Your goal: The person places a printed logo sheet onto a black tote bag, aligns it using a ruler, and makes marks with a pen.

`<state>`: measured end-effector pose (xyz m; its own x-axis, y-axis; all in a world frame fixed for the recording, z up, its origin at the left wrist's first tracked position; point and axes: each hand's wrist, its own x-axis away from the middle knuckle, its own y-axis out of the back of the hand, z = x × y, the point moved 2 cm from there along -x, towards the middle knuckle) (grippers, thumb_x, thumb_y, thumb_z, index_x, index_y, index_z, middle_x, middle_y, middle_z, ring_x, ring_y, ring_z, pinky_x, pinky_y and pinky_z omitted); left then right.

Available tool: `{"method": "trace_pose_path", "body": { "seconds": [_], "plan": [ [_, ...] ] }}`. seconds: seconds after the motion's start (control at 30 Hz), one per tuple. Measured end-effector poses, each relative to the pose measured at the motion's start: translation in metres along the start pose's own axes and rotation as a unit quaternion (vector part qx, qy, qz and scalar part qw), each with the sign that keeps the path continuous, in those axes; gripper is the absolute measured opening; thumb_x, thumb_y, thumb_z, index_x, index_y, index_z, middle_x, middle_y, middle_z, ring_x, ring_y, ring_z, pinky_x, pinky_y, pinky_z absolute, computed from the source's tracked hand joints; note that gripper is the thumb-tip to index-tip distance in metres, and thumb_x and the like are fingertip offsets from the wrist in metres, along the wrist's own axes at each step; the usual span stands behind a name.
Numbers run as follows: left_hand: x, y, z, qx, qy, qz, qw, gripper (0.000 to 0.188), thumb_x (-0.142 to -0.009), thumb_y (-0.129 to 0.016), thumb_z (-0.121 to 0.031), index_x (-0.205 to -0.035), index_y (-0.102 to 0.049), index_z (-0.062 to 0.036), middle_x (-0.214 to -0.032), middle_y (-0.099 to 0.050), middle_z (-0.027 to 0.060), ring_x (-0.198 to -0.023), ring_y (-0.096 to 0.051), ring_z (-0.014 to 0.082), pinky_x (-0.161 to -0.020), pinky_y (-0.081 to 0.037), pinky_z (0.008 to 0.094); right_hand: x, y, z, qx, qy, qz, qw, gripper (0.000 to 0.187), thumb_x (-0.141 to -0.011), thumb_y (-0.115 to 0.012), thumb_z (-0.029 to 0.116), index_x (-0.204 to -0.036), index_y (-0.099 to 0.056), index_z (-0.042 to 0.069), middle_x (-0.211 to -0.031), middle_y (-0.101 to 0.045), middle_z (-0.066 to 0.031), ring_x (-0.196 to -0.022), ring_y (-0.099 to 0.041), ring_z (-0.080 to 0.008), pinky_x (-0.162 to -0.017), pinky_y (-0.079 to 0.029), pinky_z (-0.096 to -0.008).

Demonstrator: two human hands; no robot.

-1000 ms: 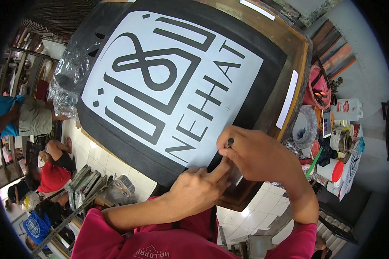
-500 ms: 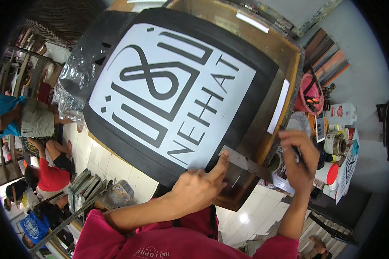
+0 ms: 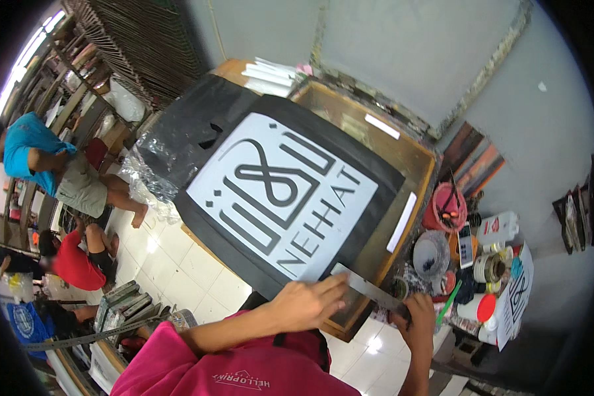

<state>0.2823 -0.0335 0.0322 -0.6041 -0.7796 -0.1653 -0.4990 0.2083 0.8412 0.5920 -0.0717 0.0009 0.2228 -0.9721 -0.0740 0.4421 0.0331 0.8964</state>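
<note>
A white sheet (image 3: 345, 231) with a bold dark design and lettering lies on a black flat piece of material (image 3: 384, 173), which covers much of a wood-framed glass-topped table (image 3: 434, 173). A metal ruler (image 3: 368, 288) rests across the table's near right corner, one end by the sheet's lower edge. My right hand (image 3: 417, 322) is closed around the ruler's other end; a small dark thing shows by its fingers, too unclear to name. Beside the ruler's near end, my left hand (image 3: 310, 305) has its fingers loosely stretched and apart, holding nothing.
Right of the table are a pink bucket (image 3: 444, 208), a clear tub (image 3: 431, 256), a phone (image 3: 465, 245), a green stick (image 3: 447, 303) and several jars. Clear plastic (image 3: 153, 177) and another black piece (image 3: 178, 138) lie left. People (image 3: 79, 264) are on the tiled floor at left.
My right hand has come down from the air onto the ruler's far end. My left index finger has lifted off the ruler. The view has tilted up, showing more wall.
</note>
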Motion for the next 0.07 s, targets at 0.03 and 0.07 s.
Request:
{"method": "trace_pose_path", "body": {
  "seconds": [0.03,0.07],
  "plan": [
    [0.006,0.008,-0.001,0.046,-0.022,-0.026,0.998,0.045,-0.096,-0.070,-0.032,-0.133,-0.067,-0.0054,-0.145,-0.060,0.0118,-0.074,-0.074,0.0225,-0.056,-0.059,0.0334,0.002,0.006,0.003,-0.022,-0.005,-0.011,1.000,0.042,-0.056,-0.086,0.006,-0.094,-0.067,0.004,-0.097,-0.062,-0.0152,-0.096,-0.058,-0.0368,-0.083,-0.048,-0.0492],
    [0.005,0.015,0.002,0.039,-0.022,-0.031,0.999,0.045,-0.096,-0.070,-0.032,-0.133,-0.067,-0.0054,-0.145,-0.060,0.0118,-0.074,-0.074,0.0225,-0.056,-0.059,0.0334,0.000,0.017,0.015,-0.040,-0.010,-0.035,0.999,0.039,-0.060,-0.086,0.011,-0.093,-0.067,0.005,-0.097,-0.062,-0.0152,-0.098,-0.059,-0.0355,-0.087,-0.048,-0.0493]
  ]
}}
